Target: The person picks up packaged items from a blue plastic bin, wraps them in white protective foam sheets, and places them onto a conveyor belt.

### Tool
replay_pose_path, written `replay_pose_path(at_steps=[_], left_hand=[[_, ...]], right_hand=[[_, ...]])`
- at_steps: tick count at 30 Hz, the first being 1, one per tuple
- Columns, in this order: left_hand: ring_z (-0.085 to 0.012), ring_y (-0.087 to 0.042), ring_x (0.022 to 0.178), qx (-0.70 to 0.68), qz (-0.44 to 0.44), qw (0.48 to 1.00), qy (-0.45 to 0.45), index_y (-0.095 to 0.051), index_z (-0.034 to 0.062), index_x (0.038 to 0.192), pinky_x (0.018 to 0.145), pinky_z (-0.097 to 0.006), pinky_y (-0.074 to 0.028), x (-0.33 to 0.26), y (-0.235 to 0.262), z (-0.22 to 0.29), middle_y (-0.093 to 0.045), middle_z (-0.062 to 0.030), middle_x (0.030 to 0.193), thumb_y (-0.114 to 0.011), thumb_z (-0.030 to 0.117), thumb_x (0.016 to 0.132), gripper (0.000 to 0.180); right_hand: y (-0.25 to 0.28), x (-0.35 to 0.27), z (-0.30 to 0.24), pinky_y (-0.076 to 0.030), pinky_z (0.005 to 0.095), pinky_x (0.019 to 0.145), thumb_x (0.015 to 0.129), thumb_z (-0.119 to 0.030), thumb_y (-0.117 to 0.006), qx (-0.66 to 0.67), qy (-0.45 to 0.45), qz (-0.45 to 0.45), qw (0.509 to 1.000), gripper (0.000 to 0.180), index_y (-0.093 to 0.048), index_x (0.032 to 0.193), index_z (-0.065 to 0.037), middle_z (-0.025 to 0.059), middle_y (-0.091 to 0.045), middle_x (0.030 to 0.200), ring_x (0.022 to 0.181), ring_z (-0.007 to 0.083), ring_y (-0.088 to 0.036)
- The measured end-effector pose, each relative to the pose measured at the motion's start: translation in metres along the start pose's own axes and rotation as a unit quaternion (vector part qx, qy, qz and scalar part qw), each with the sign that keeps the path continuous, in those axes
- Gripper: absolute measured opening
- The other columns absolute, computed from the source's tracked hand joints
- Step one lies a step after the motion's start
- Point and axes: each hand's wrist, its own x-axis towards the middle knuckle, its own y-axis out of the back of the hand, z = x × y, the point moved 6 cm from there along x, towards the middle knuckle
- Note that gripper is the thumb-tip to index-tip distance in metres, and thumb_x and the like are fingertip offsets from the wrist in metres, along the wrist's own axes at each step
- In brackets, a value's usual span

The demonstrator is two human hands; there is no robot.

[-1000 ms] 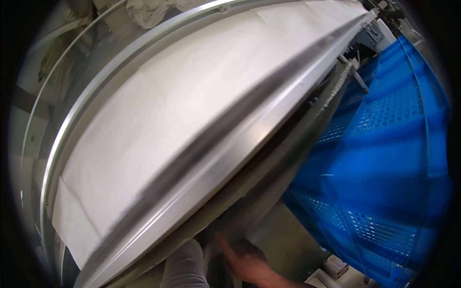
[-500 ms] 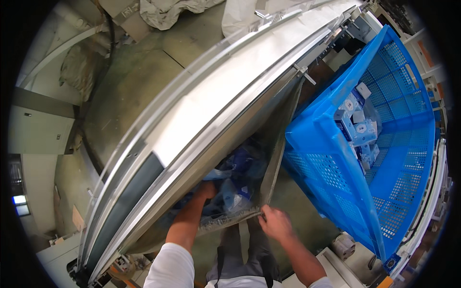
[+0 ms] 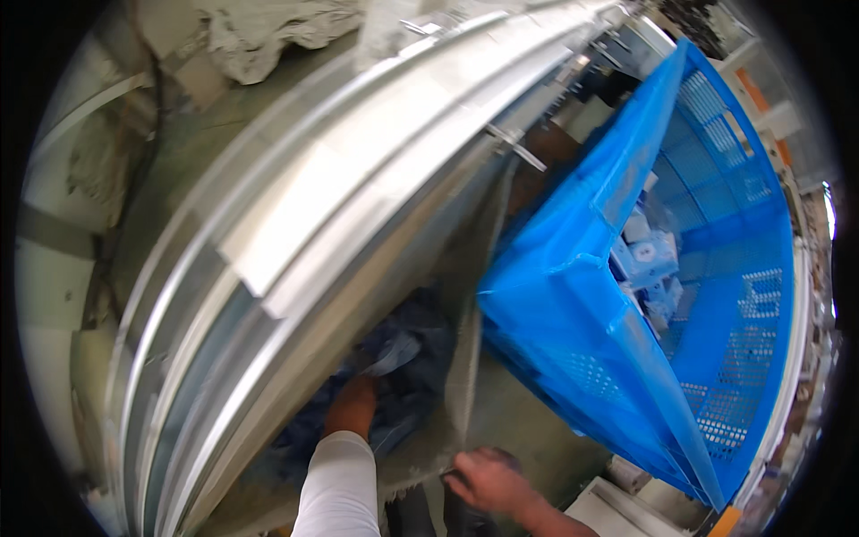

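A grey-brown cloth sling (image 3: pixel 467 376) hangs below the conveyor's side, with blue and clear plastic wrappers (image 3: pixel 394 349) heaped inside. My left hand (image 3: pixel 360 389) reaches down among these wrappers; its fingers are hidden and the picture is smeared there. With my right hand (image 3: pixel 488 479) I grip the frayed near edge of the cloth sling, fingers curled round its corner. To the right stands a large blue plastic crate (image 3: pixel 573 268) with perforated walls, tilted in the view. Blue-and-white packs (image 3: pixel 651 259) lie in it, some in clear film.
A long conveyor with metal rails (image 3: pixel 295 313) and a white sheet (image 3: pixel 358 152) on top runs from lower left to upper right. Pale crumpled cloth (image 3: pixel 259 36) lies beyond it. White equipment (image 3: pixel 599 506) stands near my right forearm.
The view has shifted, so conveyor and crate sit further left. My left arm has gone deeper into the sling. My right hand keeps its grip on the cloth edge, now lower in view.
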Motion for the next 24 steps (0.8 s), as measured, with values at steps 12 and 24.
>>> replay_pose_path(at_steps=[12, 24], left_hand=[[-0.0352, -0.052, 0.115, -0.151, 0.04, 0.985, -0.067, -0.054, 0.0021, 0.123, 0.095, -0.04, -0.041, -0.069, -0.064, -0.02, -0.054, -0.0191, 0.123, -0.054, 0.016, 0.085, 0.04], [-0.0137, -0.058, 0.093, -0.524, 0.31, 0.789, 0.081, -0.054, -0.0029, 0.119, 0.081, -0.026, -0.047, -0.365, 0.174, 0.149, -0.061, -0.0077, 0.104, -0.051, 0.011, 0.094, 0.028]], right_hand=[[0.136, -0.082, -0.117, -0.047, 0.0452, 0.067, 0.085, -0.021, -0.059, 0.127, 0.117, 0.027, 0.985, 0.041, -0.052, 0.123, -0.007, 0.0144, -0.055, 0.081, 0.073, 0.0351, -0.057], [0.3, -0.085, 0.369, -0.049, 0.0383, 0.087, 0.065, -0.039, -0.072, 0.053, -0.392, 0.083, 0.915, 0.06, -0.063, 0.109, 0.0, 0.0223, -0.064, 0.109, 0.101, 0.0355, -0.061]])
